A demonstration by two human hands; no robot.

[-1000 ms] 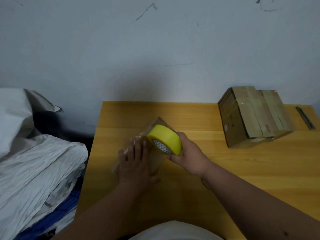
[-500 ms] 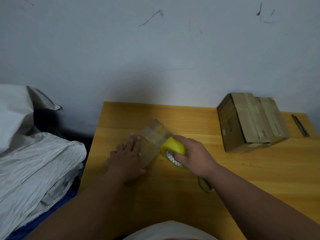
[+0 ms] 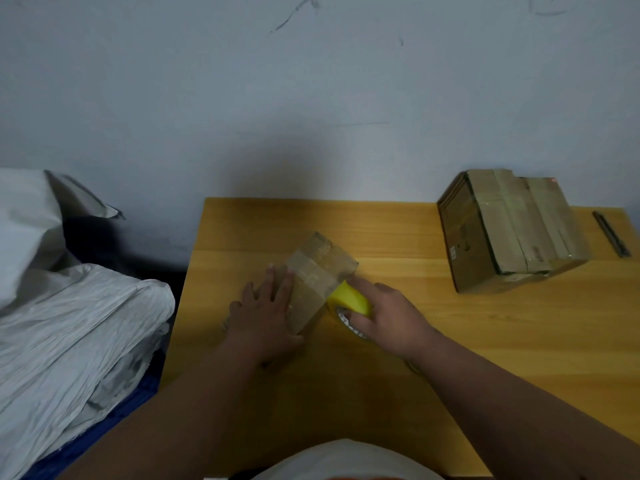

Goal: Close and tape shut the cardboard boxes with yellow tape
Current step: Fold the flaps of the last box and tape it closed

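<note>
Cardboard box [image 3: 317, 278] lies between the hands, long axis running away rightward. Left hand [image 3: 266, 317] presses flat on it, fingers spread; right hand [image 3: 384, 315] grips the yellow tape roll [image 3: 349, 301] against its right side.

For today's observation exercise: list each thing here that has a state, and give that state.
small cardboard box: closed, lying on the table
yellow tape roll: against the box's side
left hand: flat on the box
right hand: gripping the roll
large cardboard box: closed, taped
</note>
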